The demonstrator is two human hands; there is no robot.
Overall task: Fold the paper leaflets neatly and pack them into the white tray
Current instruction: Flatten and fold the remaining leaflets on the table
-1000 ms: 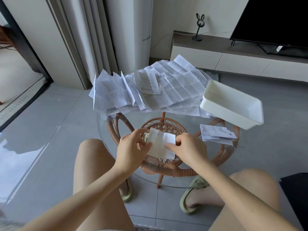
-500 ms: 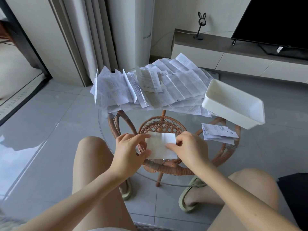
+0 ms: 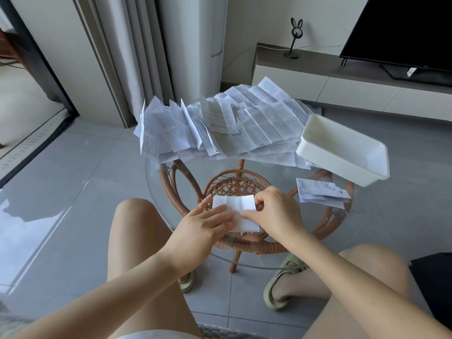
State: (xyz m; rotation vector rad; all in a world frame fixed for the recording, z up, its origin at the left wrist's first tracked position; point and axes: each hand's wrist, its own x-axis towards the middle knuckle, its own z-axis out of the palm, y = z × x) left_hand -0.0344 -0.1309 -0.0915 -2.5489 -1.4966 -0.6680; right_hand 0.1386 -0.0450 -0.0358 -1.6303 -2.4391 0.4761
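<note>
At the 6 o'clock edge of the glass table (image 3: pixel 156 174), a folded leaflet (image 3: pixel 241 207) is handled by both hands.
From the head view, the leaflet is seen lying flat on the glass above the wicker base (image 3: pixel 234 185). It is pressed down at its left end by the straight fingers of the left hand (image 3: pixel 203 226). Its right edge is pinched by the curled fingers and thumb of the right hand (image 3: pixel 276 212). The two hands are set close together on the sheet. The white tray (image 3: pixel 327 165) is found at 2 o'clock, overhanging the table's rim, with nothing visible inside. A loose pile of unfolded leaflets (image 3: pixel 220 128) is spread across 12 o'clock, touching the tray's left side. A small stack of folded leaflets (image 3: pixel 320 194) is placed at 4 o'clock, just below the tray.
</note>
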